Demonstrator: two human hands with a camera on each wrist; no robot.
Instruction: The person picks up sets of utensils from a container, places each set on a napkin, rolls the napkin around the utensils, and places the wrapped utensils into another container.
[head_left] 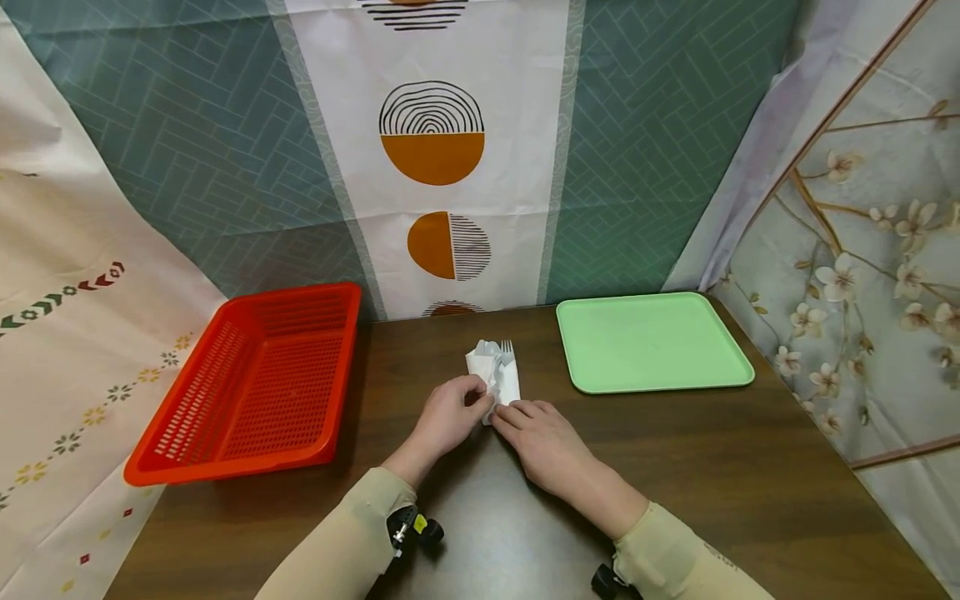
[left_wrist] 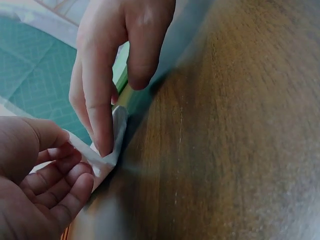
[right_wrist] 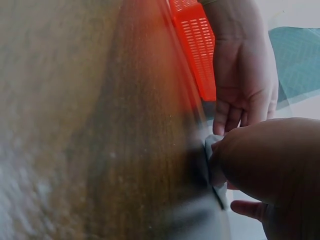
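A white paper napkin (head_left: pixel 511 385) lies on the table, partly folded over a fork, whose tines (head_left: pixel 507 347) stick out at the far end. The rest of the fork is hidden under paper. At the napkin's left side, my left hand (head_left: pixel 448 414) pinches its edge between thumb and forefinger; the lifted fold (left_wrist: pixel 100 167) shows in the left wrist view. My right hand (head_left: pixel 546 443) rests on the near right part, its fingertips pressing the paper down. In the right wrist view, both hands meet over a bit of the napkin (right_wrist: pixel 209 146).
A red perforated plastic basket (head_left: pixel 330 417) stands on the left of the brown wooden table (head_left: pixel 480 533). To the right at the back lies a light green tray (head_left: pixel 652 343). Patterned cloths (head_left: pixel 225 133) hang behind and on both sides.
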